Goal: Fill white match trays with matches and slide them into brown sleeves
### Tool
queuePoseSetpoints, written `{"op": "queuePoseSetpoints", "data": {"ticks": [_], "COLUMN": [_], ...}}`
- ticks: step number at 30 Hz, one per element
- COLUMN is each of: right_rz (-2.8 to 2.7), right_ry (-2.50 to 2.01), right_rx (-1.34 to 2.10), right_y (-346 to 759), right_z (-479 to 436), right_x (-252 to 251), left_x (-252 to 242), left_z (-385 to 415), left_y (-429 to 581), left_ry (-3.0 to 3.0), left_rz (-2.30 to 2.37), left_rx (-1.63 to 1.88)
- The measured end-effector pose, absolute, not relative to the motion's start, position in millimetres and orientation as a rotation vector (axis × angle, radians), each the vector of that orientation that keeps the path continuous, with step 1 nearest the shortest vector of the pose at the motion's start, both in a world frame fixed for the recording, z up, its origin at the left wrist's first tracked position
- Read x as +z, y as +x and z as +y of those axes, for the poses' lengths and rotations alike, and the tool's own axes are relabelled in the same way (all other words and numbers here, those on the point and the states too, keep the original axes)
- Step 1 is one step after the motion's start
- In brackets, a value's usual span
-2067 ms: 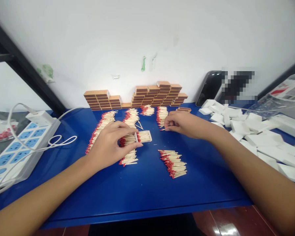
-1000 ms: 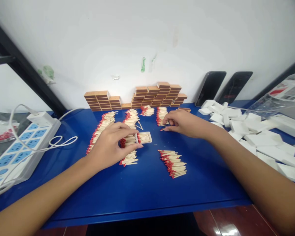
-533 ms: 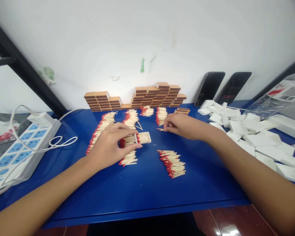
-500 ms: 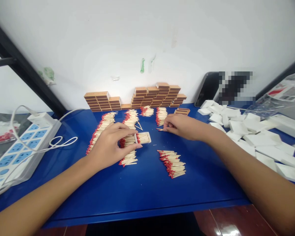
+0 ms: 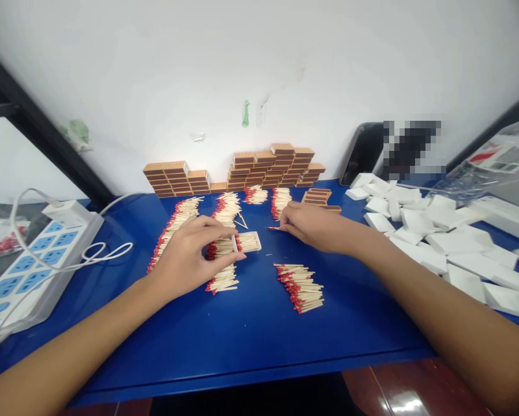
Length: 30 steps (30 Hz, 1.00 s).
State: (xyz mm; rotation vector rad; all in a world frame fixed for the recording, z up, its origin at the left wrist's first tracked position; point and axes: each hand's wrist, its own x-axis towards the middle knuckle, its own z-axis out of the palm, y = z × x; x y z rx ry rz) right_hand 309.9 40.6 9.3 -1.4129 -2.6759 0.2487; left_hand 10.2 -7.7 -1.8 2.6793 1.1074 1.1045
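Observation:
Between thumb and fingers, my left hand grips the end of a white matchbox tray. Red-headed matches lie inside it. My right hand pinches a match whose red head points left, close to the tray. Just behind that hand is a match pile. Nearer the front lies another heap of matches. Left of the tray run two long rows, one partly under my left hand: an outer match row and an inner match row.
Stacked brown matchbox sleeves stand against the wall, with loose sleeves at their right. Many white trays are heaped at right beside a phone. A power strip with looping cables occupies the left.
My right hand has shifted slightly left with the match, nearer the tray. My left hand keeps its hold. The whole view has moved a little.

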Motion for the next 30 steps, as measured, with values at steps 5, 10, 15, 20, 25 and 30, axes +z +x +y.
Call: {"op": "queuePoseSetpoints", "data": {"ticks": [5, 10, 15, 20, 25, 30], "right_rz": [-2.532, -2.506, -2.536, -2.527, -2.527, -2.551], "right_ry": [-1.22, -1.117, -1.122, -1.087, -1.103, -1.125], "right_rx": [0.345, 0.463, 0.385, 0.303, 0.295, 0.364], "right_y": [296, 274, 265, 268, 278, 278], "right_z": [20, -1, -1, 2, 6, 6], "right_x": [25, 29, 18, 16, 23, 24], "left_x": [-4, -3, -2, -2, -2, -2], "left_z": [-7, -10, -13, -12, -11, -11], "left_y": [10, 14, 17, 17, 15, 15], "left_ry": [2.671, 2.66, 2.677, 2.668, 2.662, 2.658], "left_rz": [1.108, 1.083, 1.033, 1.032, 1.062, 1.049], "left_rx": [1.104, 1.103, 1.121, 1.125, 1.141, 1.135]}}
